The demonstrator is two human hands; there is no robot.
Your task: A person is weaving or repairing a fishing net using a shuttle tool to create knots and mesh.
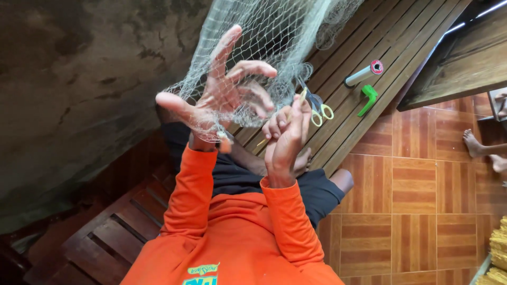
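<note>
A pale mesh fishing net (274,31) hangs down from the top of the view. My left hand (224,89) is raised with fingers spread, and strands of the net are looped over the fingers and thumb. My right hand (288,134) is beside it, closed on a thin yellowish netting needle (296,105) that points up into the mesh. Both arms wear orange sleeves.
A slatted wooden bench (364,42) carries yellow-handled scissors (319,108), a grey spool with a red end (364,74) and a green plastic piece (368,99). The floor is orange-brown tile (412,211). Another person's bare feet (483,148) show at the right edge. A rough wall (68,79) stands left.
</note>
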